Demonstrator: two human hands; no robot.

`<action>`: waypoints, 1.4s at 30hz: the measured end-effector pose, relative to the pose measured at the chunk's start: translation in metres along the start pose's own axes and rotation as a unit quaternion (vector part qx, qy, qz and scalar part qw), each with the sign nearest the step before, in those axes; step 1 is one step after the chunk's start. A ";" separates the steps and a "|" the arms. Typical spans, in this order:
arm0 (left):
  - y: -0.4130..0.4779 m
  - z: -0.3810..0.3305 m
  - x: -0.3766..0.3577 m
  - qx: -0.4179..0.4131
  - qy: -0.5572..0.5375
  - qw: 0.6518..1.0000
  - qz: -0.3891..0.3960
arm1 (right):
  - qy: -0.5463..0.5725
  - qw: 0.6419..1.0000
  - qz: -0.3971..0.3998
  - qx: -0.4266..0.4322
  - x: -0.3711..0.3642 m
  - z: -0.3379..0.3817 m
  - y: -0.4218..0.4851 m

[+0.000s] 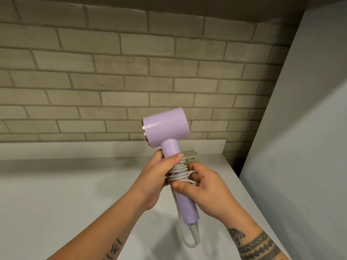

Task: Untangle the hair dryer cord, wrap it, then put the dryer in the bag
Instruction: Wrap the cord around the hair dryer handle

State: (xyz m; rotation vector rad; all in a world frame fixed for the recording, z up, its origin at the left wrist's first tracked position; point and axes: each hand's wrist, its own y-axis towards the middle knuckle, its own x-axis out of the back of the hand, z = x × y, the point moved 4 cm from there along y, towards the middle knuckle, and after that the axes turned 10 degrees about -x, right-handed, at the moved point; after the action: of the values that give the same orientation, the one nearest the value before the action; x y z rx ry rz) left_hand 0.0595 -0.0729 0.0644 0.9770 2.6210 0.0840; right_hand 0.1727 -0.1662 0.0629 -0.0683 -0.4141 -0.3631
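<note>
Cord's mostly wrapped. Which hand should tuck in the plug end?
Right, probably. The right hand pinches the cord coils, close to what looks like the plug. The left hand grips the dryer handle just under the barrel, steadying it.

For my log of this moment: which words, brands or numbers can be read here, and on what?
On the hair dryer: no label or brand.
On the cord: none.
On the left forearm: tattooed letters, turned, cut by the frame edge, unreadable.
On the right forearm: patterned tattoo, no letters.
</note>
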 end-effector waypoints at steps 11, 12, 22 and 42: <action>-0.002 0.015 -0.001 -0.013 -0.106 0.993 0.051 | 0.165 0.984 0.063 -0.024 -0.002 -0.006 0.011; -0.001 0.016 -0.002 -0.018 -0.098 0.994 0.047 | 0.183 0.979 0.073 -0.050 -0.004 -0.009 0.012; 0.031 0.026 0.014 -0.042 0.078 0.969 -0.231 | -0.045 0.996 -0.002 -0.078 0.014 -0.021 0.016; 0.051 0.039 0.001 0.008 0.095 0.961 -0.261 | 0.153 0.975 -0.113 -0.116 0.040 -0.021 0.028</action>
State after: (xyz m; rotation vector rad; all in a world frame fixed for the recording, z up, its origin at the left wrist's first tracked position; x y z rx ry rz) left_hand 0.1035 -0.0361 0.0366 0.2646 2.9664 0.0268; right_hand 0.2246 -0.1563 0.0603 -0.1914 -0.0717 -0.6373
